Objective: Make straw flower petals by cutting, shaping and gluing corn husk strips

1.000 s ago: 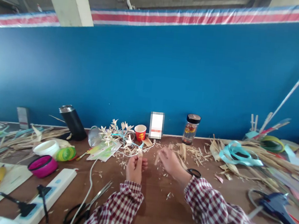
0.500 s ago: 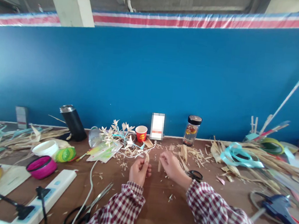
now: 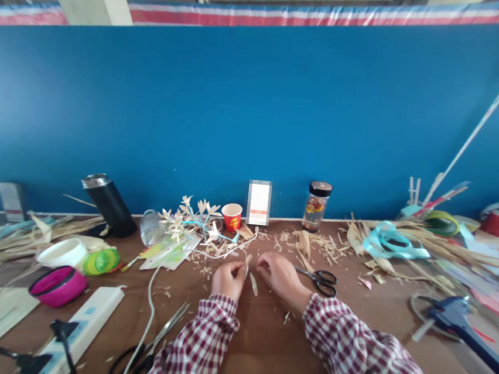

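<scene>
Left hand: left hand (image 3: 228, 280) pinches a pale husk piece (image 3: 248, 261) between thumb and fingers, over the surface (image 3: 277, 357), mid-frame.
Right hand: right hand (image 3: 282, 277) just beside it, fingers curled; can't tell whether that grip pinches anything.
Strip: pale strip (image 3: 253, 284) between the hands; can't tell if lying or hanging.
Flowers: cluster (image 3: 193, 220) beyond the left hand, pale petals on blue stems; I'd call these made up.
Held piece: joined to no stem that I can see. Reads as mid-work, shaping and joining undone.
Scraps: offcuts (image 3: 334, 248) strewn beyond both hands; a lot of cutting done, I'd say.
Small scissors: black pair (image 3: 325, 281) just right of the right hand, not held.
Big scissors: second pair (image 3: 152, 348) by the left sleeve, cable (image 3: 149, 301) across the handles; would snag if grabbed.
Glue gun: blue (image 3: 449, 315), far right, well apart from the hands.
Back edge: red cup (image 3: 231, 218) and jar (image 3: 317, 208), out of the way.
Between hands: only the strip and small bits.
</scene>
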A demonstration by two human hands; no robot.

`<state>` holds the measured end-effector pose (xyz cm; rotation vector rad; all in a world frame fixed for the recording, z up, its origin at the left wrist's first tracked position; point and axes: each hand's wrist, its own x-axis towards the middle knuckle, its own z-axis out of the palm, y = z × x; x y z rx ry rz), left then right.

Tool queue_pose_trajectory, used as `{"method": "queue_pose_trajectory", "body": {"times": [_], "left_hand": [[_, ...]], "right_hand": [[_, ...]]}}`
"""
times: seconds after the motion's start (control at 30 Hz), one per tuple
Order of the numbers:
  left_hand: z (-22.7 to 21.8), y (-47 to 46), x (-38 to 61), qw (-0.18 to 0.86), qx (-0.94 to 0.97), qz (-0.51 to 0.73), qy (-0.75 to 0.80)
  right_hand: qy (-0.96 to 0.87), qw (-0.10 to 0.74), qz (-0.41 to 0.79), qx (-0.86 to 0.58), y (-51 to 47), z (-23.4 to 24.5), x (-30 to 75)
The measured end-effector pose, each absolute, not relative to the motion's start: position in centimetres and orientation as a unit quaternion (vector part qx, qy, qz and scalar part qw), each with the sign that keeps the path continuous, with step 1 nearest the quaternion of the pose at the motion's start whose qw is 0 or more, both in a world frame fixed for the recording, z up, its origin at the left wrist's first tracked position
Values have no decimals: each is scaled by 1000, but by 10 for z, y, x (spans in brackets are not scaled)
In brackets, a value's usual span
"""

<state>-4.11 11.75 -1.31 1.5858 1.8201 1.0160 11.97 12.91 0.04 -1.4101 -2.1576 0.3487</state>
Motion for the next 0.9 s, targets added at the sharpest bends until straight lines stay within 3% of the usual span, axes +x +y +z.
{"method": "queue_pose_trajectory", "body": {"times": [0.57, 0.9], "left_hand": [[-16, 115, -38, 185, 598, 369, 687], [-1, 107, -36, 125, 628, 262, 722]], "right_hand": [[-820, 218, 133, -512, 127, 8, 124], [-852, 166, 144, -475, 124, 7, 114]]}}
